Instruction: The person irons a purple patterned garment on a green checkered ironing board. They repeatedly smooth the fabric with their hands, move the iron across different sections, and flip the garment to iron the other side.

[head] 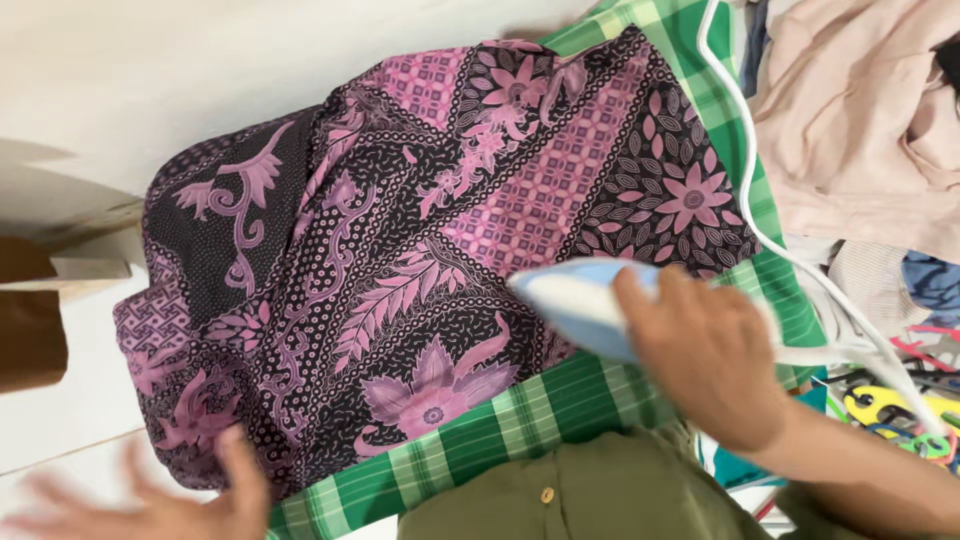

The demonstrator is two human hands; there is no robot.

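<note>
Right grip [705,365] is clenched around a pale blue iron [585,300] at the near edge of the purple patterned cloth [420,260]. Left grip [165,505] is released, fingers spread, touching that cloth's near-left corner, over green checked fabric [520,420].

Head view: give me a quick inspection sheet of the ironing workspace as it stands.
Surface: green-and-white checked cloth covers the board.
Job's things: purple-and-black floral patterned fabric lies spread on the cloth; pale blue-and-white iron rests at its lower right edge.
Clutter: heap of pale pink and beige clothes at upper right; coloured hangers at right.
Hands: right hand grips the iron; left hand is blurred, open, at the fabric's lower left edge.
Cables: white cord runs from the top edge to the iron.
Surroundings: white wall; brown cardboard piece at left.
</note>
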